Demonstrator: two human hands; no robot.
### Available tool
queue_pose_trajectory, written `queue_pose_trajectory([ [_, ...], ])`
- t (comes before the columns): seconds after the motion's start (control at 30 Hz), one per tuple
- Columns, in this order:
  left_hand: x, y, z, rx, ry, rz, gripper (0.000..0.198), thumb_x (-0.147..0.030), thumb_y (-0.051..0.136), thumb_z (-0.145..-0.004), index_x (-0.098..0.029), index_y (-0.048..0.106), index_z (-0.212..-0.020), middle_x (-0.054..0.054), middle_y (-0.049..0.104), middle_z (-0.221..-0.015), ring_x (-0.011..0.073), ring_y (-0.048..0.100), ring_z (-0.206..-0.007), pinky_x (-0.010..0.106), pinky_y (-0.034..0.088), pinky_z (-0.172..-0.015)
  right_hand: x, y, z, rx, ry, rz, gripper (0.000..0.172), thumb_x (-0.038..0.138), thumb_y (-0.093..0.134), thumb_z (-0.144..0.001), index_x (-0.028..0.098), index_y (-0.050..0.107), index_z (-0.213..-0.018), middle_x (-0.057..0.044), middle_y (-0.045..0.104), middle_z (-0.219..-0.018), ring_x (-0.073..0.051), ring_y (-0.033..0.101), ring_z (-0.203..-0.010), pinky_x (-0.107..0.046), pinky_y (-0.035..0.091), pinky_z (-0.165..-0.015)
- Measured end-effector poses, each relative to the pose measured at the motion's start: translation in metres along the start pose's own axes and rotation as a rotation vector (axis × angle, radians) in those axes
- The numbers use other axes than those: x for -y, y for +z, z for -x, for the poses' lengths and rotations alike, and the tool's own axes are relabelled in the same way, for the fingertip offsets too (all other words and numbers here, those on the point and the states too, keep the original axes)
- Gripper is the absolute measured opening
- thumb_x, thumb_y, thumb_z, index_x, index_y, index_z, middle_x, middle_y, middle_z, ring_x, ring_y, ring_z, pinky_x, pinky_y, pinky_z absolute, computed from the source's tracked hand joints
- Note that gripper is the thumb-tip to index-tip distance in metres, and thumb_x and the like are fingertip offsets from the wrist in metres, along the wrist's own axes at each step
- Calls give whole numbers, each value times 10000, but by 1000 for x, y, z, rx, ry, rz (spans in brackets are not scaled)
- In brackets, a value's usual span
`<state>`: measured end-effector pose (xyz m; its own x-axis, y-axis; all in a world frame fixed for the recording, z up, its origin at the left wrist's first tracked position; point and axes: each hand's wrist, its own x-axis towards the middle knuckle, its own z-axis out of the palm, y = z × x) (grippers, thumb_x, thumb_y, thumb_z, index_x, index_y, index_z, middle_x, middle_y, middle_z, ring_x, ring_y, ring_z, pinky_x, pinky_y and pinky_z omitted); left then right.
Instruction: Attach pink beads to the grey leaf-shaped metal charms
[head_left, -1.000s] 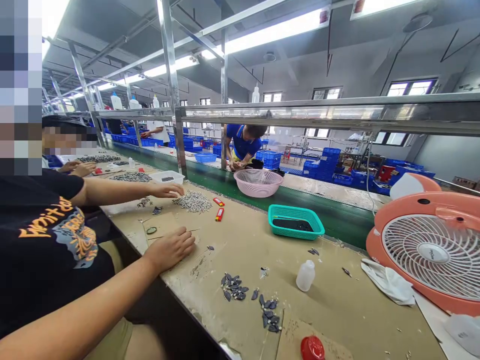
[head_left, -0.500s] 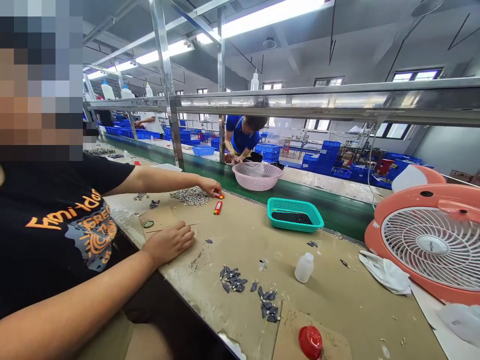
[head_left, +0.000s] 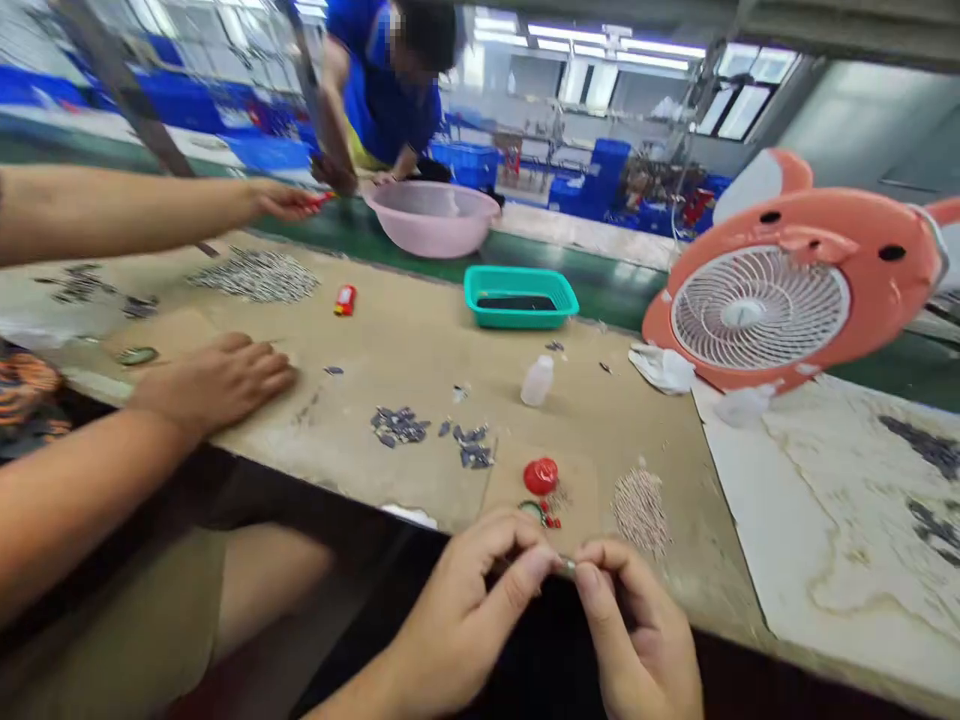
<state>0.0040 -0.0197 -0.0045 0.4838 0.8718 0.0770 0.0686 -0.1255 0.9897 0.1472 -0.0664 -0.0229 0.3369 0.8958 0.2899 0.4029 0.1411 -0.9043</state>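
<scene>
Table (head_left: 450, 340) of tan board spans the view. All positions below are taken from the red cap (head_left: 541, 475), which lies near the table's front edge.

Pink fan (head_left: 787, 290): well behind and to the right of the cap, upright, grille facing the camera.

Co-worker's arms: both well left of the cap. One hand (head_left: 217, 380) lies flat, palm down, on the table. The other hand (head_left: 279, 200) is stretched out far behind and pinches something red, too blurred to identify.

Pink basin (head_left: 431, 215): far behind and left of the cap, on the green strip beyond the table.

Teal basket (head_left: 520, 295): straight behind the cap, at the table's far edge, with a dark item inside.

Left hand (head_left: 465, 610) and right hand (head_left: 637, 630): just in front of the cap, past the table's front edge, with their fingertips meeting.

Pile of silver parts (head_left: 639, 505): just right of the cap.

Dark parts (head_left: 397, 425): near the cap, to its left and slightly behind.

White bottle (head_left: 537, 380): between the cap and the basket.

Small metal piece (head_left: 566, 567): directly in front of the cap, held off the table. Both hands are closed on it in a narrow thumb-and-forefinger pinch, one at each end.
</scene>
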Motion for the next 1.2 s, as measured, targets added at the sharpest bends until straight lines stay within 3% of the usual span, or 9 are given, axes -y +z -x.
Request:
queue_pose_trajectory([
  [0.17,2,-14,-10,16,-33,47,256,-378,530,-986,-201,631,-831,28,586,-842,164,572,-807,273,457,-751,2,-4,-7,32,-91,-3,103,273,573,-941,204,645,-911,-3,649,-765,-123,616,-677,-210,502,-579],
  [0.5,-1,-12,-13,32,-18,-19,165,-311,579,-964,-201,647,-861,28,627,-872,165,606,-837,274,477,-732,7,-4,-10,57,-225,111,89,159,574,-914,216,639,-936,40,537,-683,-90,517,-567,-198,457,-523],
  [0.83,3,-15,-9,-75,249,-182,98,-125,590,-931,-200,630,-882,12,647,-874,127,643,-853,226,513,-776,6,-2,-10,120,-29,-36,92,228,587,-939,219,678,-954,-13,685,-820,-130,674,-747,-210,543,-610],
  [1.03,7,-18,-11,-91,354,-223,99,-81,599,-903,-174,634,-896,29,647,-886,124,651,-842,209,533,-765,9,-4,-15,136,-30,-20,61,256,628,-917,247,687,-906,7,679,-774,-117,653,-691,-194,522,-576],
  [1.2,9,-16,-11,-91,340,-243,67,-109,596,-910,-159,633,-883,34,644,-871,125,650,-830,216,529,-754,7,-7,-19,168,-107,80,64,219,613,-916,250,654,-878,42,608,-695,-84,558,-579,-177,465,-526],
])
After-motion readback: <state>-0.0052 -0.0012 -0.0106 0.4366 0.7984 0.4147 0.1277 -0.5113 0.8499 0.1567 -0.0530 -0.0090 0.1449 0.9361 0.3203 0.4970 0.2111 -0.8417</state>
